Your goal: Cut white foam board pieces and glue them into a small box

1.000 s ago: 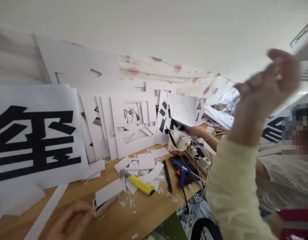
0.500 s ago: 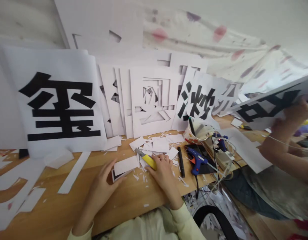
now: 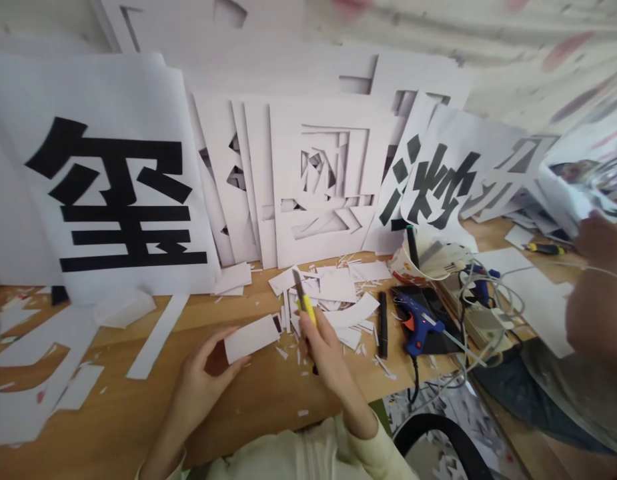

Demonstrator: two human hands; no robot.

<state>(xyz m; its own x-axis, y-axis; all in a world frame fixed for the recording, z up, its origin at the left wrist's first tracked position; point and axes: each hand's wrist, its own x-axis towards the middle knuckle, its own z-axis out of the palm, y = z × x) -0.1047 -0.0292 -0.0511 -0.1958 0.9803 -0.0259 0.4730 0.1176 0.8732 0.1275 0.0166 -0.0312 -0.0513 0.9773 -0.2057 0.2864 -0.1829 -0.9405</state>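
Between the thumb and fingers of my left hand is a small white foam board piece, held just over the wooden table; a dark patch shows at its right end. My right hand is closed around a yellow utility knife, its blade pointing up and away from me. The blade stands apart from the white piece, to its right. Behind the knife lies a heap of white offcuts. A black marker lies right of my right hand.
White boards with cut-out shapes lean at the back, beside a sheet with a large black character. A blue glue gun, tangled cables and a paper bowl stand to the right. A co-worker's arm is at far right.
My right hand has raised the knife into a grip with its blade pointing up. The white piece now sits more squarely in my left hand. The co-worker's lettered board has moved away.
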